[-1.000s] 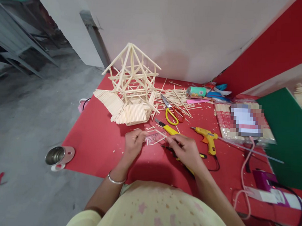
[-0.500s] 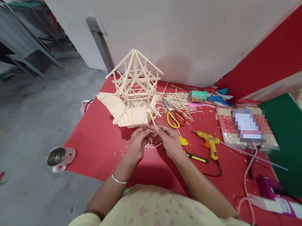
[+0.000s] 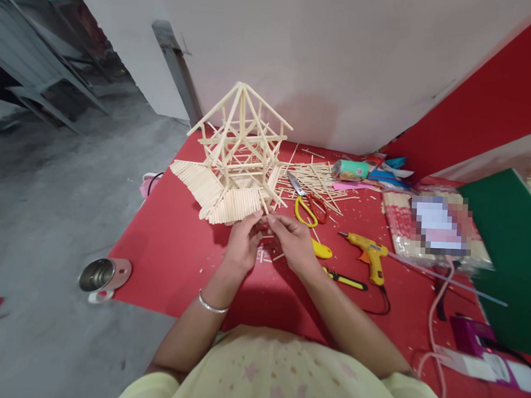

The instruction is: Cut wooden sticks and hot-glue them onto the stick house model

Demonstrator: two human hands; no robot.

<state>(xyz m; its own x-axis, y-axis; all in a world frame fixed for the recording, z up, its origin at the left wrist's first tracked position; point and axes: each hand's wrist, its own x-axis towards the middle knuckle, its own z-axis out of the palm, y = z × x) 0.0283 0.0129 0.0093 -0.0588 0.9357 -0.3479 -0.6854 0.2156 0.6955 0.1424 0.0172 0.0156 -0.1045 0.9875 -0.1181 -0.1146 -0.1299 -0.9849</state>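
Observation:
A model house (image 3: 241,142) of thin wooden sticks stands on the red table, with an open-frame pointed roof and slatted panels (image 3: 236,205) at its base. At its front right corner, my right hand (image 3: 292,244) is closed, thumb and fingers pinching a small wooden stick (image 3: 266,206) that points up toward the model. My left hand (image 3: 242,245) is closed too, its fingertips close to the front panel and almost meeting the right ones. What the left fingers hold, if anything, is hidden. Short cut stick pieces (image 3: 263,257) lie below the hands.
Scissors (image 3: 307,204), loose sticks (image 3: 310,177), a yellow-handled tool (image 3: 321,249), a utility knife (image 3: 347,280) and a glue gun (image 3: 369,253) lie to the right. Beyond are a green can (image 3: 352,169) and packs of sticks (image 3: 396,222). A mug (image 3: 106,276) sits at the left edge.
Both hands have moved slightly up and toward the model's front right corner, still close together. The view has shifted a little; the tools lie as before.

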